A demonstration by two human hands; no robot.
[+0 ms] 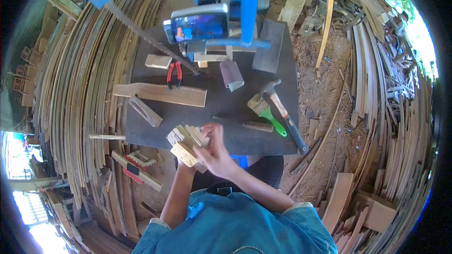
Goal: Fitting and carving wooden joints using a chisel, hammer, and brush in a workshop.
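Observation:
A pale wooden piece with several slats or ridges (188, 137) is held up at the near edge of the dark tabletop. My left hand (186, 166) supports it from below, its fingers mostly hidden behind the wood. At its right side, my right hand (215, 154) has fingers and thumb closed against the wood's edge. Just beyond lie a slotted wooden piece (145, 111) and a long shaped board (162, 94). To the right, a wood-handled tool (256, 125) rests beside a green-handled brush (273, 120) and a hammer (285, 113).
Red-handled pliers (174, 73), a curled sandpaper sheet (231, 75) and a grey flat block (269, 47) lie on the table (221, 143). A blue frame (249, 9) and a phone-like screen (197, 26) stand at the back. Stacked wood strips (75, 84) flank the left.

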